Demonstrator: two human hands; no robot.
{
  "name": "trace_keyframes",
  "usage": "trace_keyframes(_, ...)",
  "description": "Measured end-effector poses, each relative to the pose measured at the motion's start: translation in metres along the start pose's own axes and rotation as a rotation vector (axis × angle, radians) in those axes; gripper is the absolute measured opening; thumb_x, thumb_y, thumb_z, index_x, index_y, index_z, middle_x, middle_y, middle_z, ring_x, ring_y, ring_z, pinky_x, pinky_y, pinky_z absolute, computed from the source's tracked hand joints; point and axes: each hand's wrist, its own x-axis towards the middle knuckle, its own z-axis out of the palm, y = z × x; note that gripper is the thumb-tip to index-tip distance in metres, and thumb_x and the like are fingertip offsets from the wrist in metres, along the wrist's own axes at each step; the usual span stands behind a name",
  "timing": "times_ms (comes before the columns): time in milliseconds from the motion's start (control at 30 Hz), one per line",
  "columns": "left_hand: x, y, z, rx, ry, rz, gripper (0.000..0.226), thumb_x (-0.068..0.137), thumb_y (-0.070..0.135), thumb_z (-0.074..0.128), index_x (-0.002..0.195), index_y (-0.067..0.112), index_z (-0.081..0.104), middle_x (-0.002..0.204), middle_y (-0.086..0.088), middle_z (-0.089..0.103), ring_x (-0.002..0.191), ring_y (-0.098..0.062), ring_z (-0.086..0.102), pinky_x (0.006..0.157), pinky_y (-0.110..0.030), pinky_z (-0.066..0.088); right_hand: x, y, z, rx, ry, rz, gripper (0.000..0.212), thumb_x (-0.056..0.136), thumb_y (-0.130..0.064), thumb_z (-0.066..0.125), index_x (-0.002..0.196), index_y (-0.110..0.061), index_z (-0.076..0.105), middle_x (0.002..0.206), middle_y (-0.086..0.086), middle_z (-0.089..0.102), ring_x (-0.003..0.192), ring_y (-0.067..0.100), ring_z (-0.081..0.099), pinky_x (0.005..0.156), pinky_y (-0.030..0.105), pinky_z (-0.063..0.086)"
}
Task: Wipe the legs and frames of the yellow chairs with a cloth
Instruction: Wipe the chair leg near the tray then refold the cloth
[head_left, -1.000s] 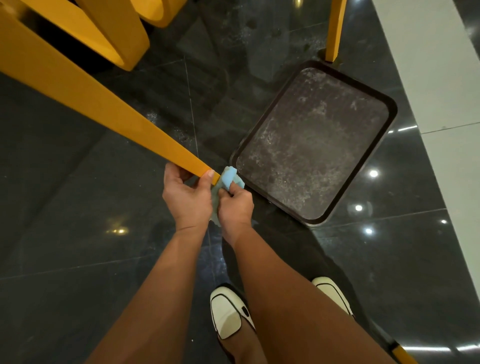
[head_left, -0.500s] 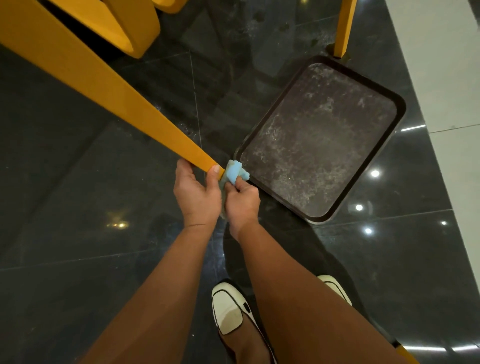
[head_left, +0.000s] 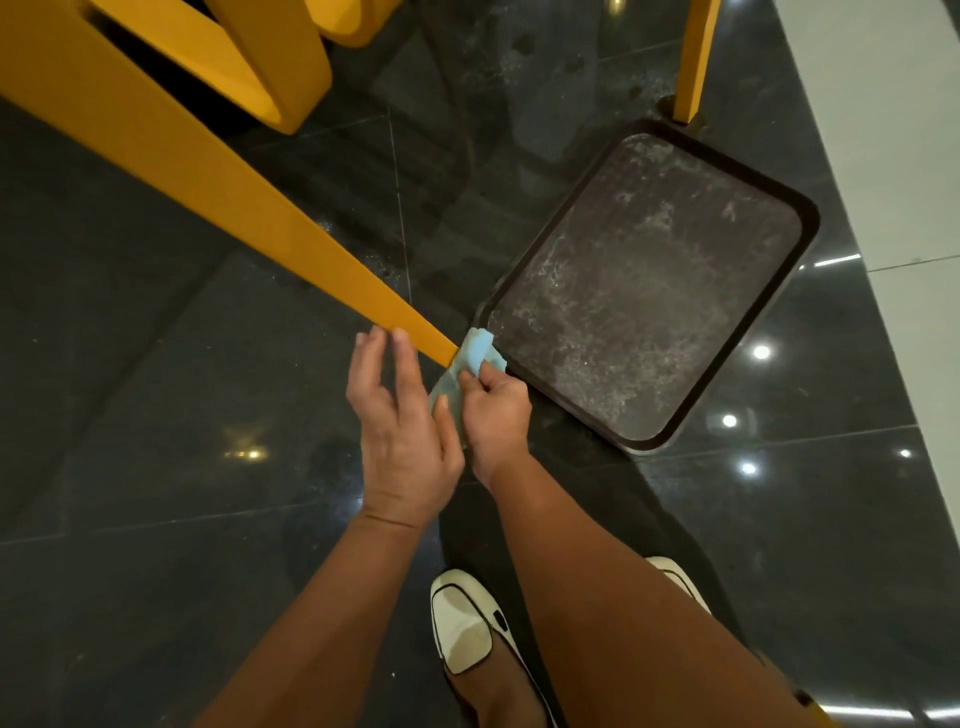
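You are pinching the light blue cloth (head_left: 475, 358) in your right hand (head_left: 496, 415), its grip closing on the bunched fabric and pressing it against the low end of the yellow chair leg (head_left: 249, 218), a flat, smooth bar slanting down from the upper left. The cloth is covering the leg's tip, so you cannot see where it is meeting the floor (head_left: 156, 415). Your left hand (head_left: 400, 431) is lying just beside it, grip wide, fingers straight with their tips at the leg's lower edge, hiding the rest of the cloth. Touching the cloth, a dark rounded-rectangle tray (head_left: 811, 221) is lying on the glossy black tiles, carrying only whitish, mottled smears. A second leg (head_left: 693, 57) is standing at its far corner, cut off by the top edge.
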Motion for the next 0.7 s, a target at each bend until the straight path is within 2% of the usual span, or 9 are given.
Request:
trace_keyframes(67,0.003,-0.006,-0.001,0.123,0.011,0.142,0.071,0.079,-0.004,0.061,0.141,-0.002,0.027,0.143,-0.02,0.017,0.139,-0.045,0.017,0.121,-0.046,0.013,-0.001,0.002,0.001,-0.016,-0.009,-0.036,0.02,0.094,-0.021,0.056,0.11,-0.016,0.068,0.108,0.006,0.067,0.101,0.018,0.064,0.094,0.041,0.053)
trace_keyframes(167,0.011,-0.012,-0.002,0.273,-0.007,0.257,0.068,0.082,0.001,0.059,0.141,0.0,0.026,0.145,-0.02,0.014,0.139,-0.047,0.008,0.12,-0.052,0.01,0.0,0.0,0.002,-0.014,-0.002,-0.018,0.022,0.094,-0.021,0.055,0.114,-0.019,0.066,0.108,0.005,0.067,0.101,0.017,0.064,0.094,0.041,0.052)
trace_keyframes(300,0.017,-0.017,0.005,0.326,-0.015,0.22,0.078,0.086,0.01,0.057,0.147,-0.002,0.01,0.153,-0.018,-0.01,0.144,-0.038,-0.022,0.119,-0.055,0.004,0.0,0.002,0.004,-0.026,0.002,-0.022,0.027,0.093,-0.022,0.056,0.118,-0.016,0.066,0.108,0.005,0.068,0.101,0.019,0.065,0.093,0.043,0.054)
trace_keyframes(400,0.019,-0.015,0.012,0.304,0.0,0.217,0.088,0.089,0.014,0.056,0.15,0.004,-0.007,0.155,-0.01,-0.032,0.141,-0.049,-0.017,0.119,-0.055,-0.001,-0.004,0.006,0.003,-0.021,0.0,-0.12,0.019,0.092,-0.022,0.057,0.106,-0.021,0.07,0.106,0.007,0.068,0.1,0.019,0.066,0.091,0.041,0.054)
trace_keyframes(467,0.02,-0.016,0.015,0.298,0.001,0.214,0.092,0.089,0.017,0.056,0.15,0.005,-0.012,0.153,-0.008,-0.037,0.14,-0.049,-0.017,0.119,-0.054,-0.004,-0.003,0.009,0.0,-0.006,-0.02,-0.129,0.021,0.093,-0.022,0.058,0.111,-0.025,0.068,0.109,0.005,0.068,0.102,0.015,0.065,0.093,0.035,0.054)
trace_keyframes(567,0.019,-0.016,0.014,0.279,-0.019,0.207,0.098,0.09,0.025,0.057,0.149,0.006,-0.018,0.153,-0.008,-0.036,0.14,-0.04,-0.027,0.119,-0.051,-0.006,0.002,0.011,0.001,0.016,-0.031,-0.071,0.033,0.09,-0.027,0.059,0.122,-0.022,0.064,0.115,0.002,0.067,0.107,0.013,0.064,0.095,0.035,0.053)
trace_keyframes(633,0.02,-0.013,0.012,0.231,-0.012,0.201,0.093,0.089,0.026,0.061,0.151,0.003,-0.005,0.156,-0.011,-0.026,0.142,-0.037,-0.026,0.12,-0.049,-0.005,0.006,0.011,0.001,0.004,-0.02,-0.023,0.037,0.088,-0.028,0.06,0.124,-0.022,0.063,0.117,0.002,0.067,0.108,0.014,0.064,0.095,0.039,0.054)
trace_keyframes(700,0.02,-0.011,0.011,0.151,0.02,0.202,0.084,0.086,0.02,0.066,0.146,0.0,0.012,0.152,-0.015,-0.007,0.143,-0.042,-0.016,0.121,-0.046,-0.001,0.003,0.009,0.0,0.005,-0.018,-0.027,0.031,0.09,-0.025,0.059,0.12,-0.021,0.066,0.113,0.002,0.069,0.104,0.014,0.066,0.092,0.038,0.055)
